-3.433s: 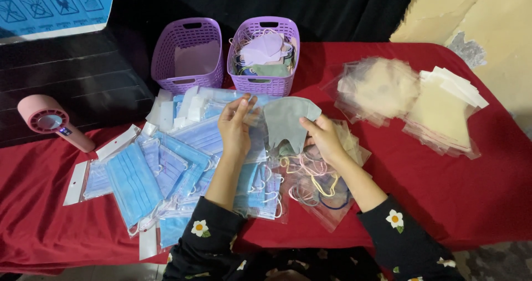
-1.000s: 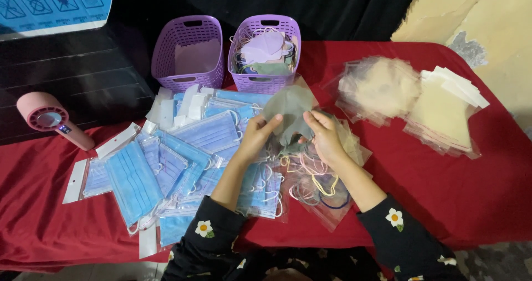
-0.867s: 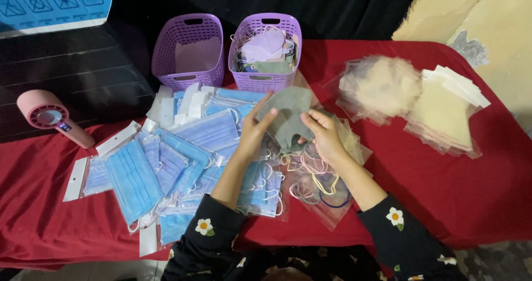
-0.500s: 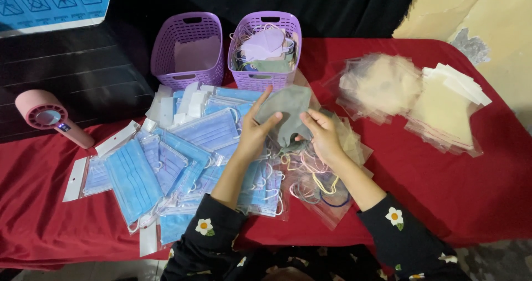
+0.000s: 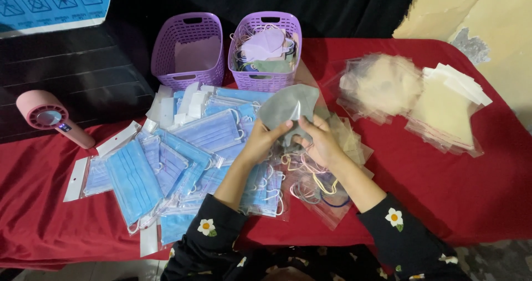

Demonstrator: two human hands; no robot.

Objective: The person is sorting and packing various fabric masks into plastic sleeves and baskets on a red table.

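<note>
A grey face mask (image 5: 288, 105) is held up over the red table, pinched at its lower edge by both hands. My left hand (image 5: 265, 141) grips its left side and my right hand (image 5: 317, 141) grips its right side. Below the hands lies a clear bag of masks with coloured ear loops (image 5: 316, 188). A spread of blue surgical masks in clear wrappers (image 5: 166, 165) covers the table to the left. Behind the grey mask stands a purple basket (image 5: 265, 79) holding pale purple and green masks.
An empty purple basket (image 5: 189, 48) stands left of the filled one. A pink hand-held fan (image 5: 51, 116) lies at the far left. Clear bags of cream masks (image 5: 382, 87) and a stack of white-topped packets (image 5: 449, 109) sit at the right on the red cloth (image 5: 443, 181).
The grey mask was lifted from over the blue packets and folded smaller. Both hands drew together at its lower edge, nearer the filled basket.
</note>
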